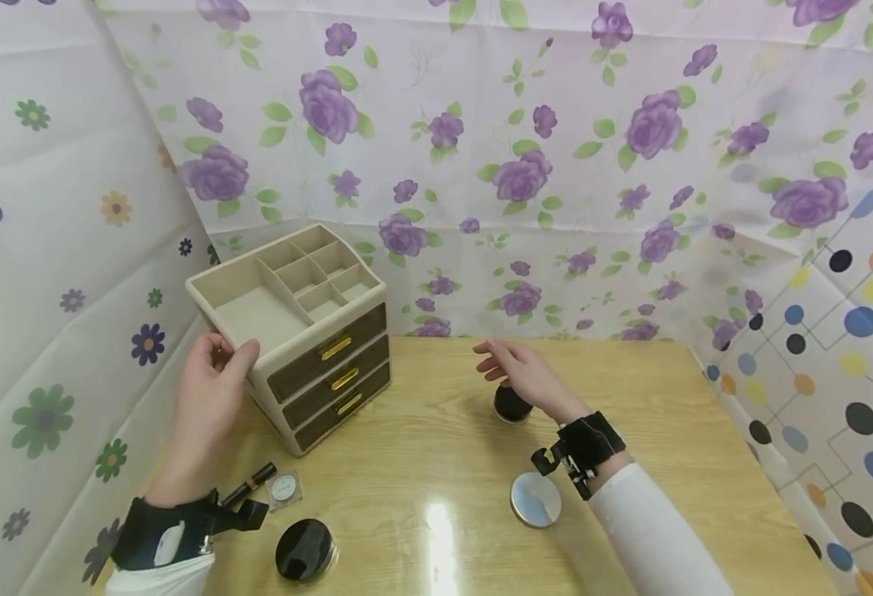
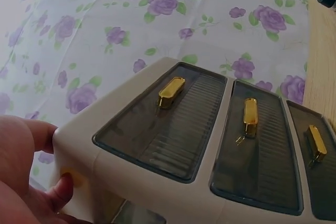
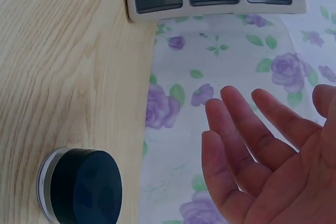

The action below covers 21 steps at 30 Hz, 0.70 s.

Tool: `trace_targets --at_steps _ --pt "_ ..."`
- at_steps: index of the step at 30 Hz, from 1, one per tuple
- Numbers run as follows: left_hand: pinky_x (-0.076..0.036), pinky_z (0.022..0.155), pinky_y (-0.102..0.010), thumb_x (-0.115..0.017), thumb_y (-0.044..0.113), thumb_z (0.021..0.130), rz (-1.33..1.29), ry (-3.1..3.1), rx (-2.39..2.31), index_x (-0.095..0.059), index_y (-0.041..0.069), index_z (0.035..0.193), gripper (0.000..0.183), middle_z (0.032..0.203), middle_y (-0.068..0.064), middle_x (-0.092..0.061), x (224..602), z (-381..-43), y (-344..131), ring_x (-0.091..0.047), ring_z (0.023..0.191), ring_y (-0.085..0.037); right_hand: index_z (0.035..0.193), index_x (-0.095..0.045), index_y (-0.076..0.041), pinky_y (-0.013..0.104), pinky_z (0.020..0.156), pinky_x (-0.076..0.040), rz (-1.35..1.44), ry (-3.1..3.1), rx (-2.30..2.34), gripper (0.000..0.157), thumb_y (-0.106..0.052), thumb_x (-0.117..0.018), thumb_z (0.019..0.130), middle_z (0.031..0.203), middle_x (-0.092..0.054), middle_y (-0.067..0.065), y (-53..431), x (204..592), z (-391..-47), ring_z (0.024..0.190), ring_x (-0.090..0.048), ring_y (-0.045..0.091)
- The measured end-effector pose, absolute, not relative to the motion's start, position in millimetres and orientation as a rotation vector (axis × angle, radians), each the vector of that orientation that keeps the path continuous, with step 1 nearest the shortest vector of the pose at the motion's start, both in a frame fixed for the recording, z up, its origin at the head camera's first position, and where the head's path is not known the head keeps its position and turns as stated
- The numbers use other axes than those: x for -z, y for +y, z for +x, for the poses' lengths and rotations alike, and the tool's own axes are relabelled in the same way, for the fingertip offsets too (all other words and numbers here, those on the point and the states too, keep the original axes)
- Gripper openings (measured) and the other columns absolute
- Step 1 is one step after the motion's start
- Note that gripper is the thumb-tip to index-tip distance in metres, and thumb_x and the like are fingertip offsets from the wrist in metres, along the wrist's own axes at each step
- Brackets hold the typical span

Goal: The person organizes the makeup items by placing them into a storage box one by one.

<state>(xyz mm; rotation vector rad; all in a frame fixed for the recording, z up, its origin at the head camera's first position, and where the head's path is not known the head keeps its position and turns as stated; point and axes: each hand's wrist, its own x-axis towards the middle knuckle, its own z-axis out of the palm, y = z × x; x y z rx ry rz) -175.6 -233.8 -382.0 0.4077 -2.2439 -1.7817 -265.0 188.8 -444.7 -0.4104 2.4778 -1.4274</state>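
Observation:
A cream drawer organizer (image 1: pixel 323 331) with dark drawer fronts and gold handles stands at the left of the table, angled to the right. My left hand (image 1: pixel 216 377) grips its near left top corner, thumb over the rim and fingers against the side. In the left wrist view, that hand (image 2: pixel 29 166) holds the organizer's edge beside the drawer fronts (image 2: pixel 163 124). My right hand (image 1: pixel 529 377) hovers with fingers spread and nothing in them. Below it stands a black-lidded jar (image 1: pixel 512 406), which also shows in the right wrist view as a jar (image 3: pixel 86 187) beside the open palm.
A round silver-lidded tin (image 1: pixel 535 499) lies near my right forearm. Toward the front left are a black-lidded jar (image 1: pixel 304 550), a small square clear case (image 1: pixel 285 489) and a dark tube (image 1: pixel 250 483). Floral cloth (image 1: pixel 443 165) hangs behind the wooden table (image 1: pixel 421 430).

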Motion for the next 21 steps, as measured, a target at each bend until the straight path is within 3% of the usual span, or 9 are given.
trace_targets --at_steps 4,13,21 --pt "-0.044 0.095 -0.031 -0.057 0.034 0.109 0.381 -2.374 1.676 -0.044 0.009 0.115 0.029 0.138 -0.014 -0.05 378 -176 -235 -0.048 0.124 -0.023 0.149 -0.061 -0.014 0.059 0.102 -0.052 -0.42 2.482 1.429 0.062 -0.057 -0.032 0.115 0.128 -0.071 0.016 191 441 -265 0.116 -0.07 0.032" --pt "-0.045 0.082 -0.028 -0.054 0.034 0.11 0.273 -2.482 1.561 -0.043 0.005 0.117 0.032 0.14 -0.025 -0.051 375 -178 -242 -0.049 0.119 -0.03 0.152 -0.058 -0.018 0.058 0.103 -0.051 -0.406 2.483 1.458 0.058 -0.055 -0.035 0.116 0.129 -0.072 0.012 189 436 -263 0.117 -0.07 0.028" --pt "-0.045 0.086 -0.033 -0.054 0.034 0.109 0.263 -2.492 1.529 -0.045 0.003 0.119 0.033 0.143 -0.027 -0.051 376 -178 -244 -0.049 0.124 -0.035 0.152 -0.059 -0.018 0.056 0.101 -0.053 -0.417 2.465 1.479 0.058 -0.056 -0.036 0.115 0.126 -0.074 0.009 182 436 -259 0.116 -0.071 0.03"
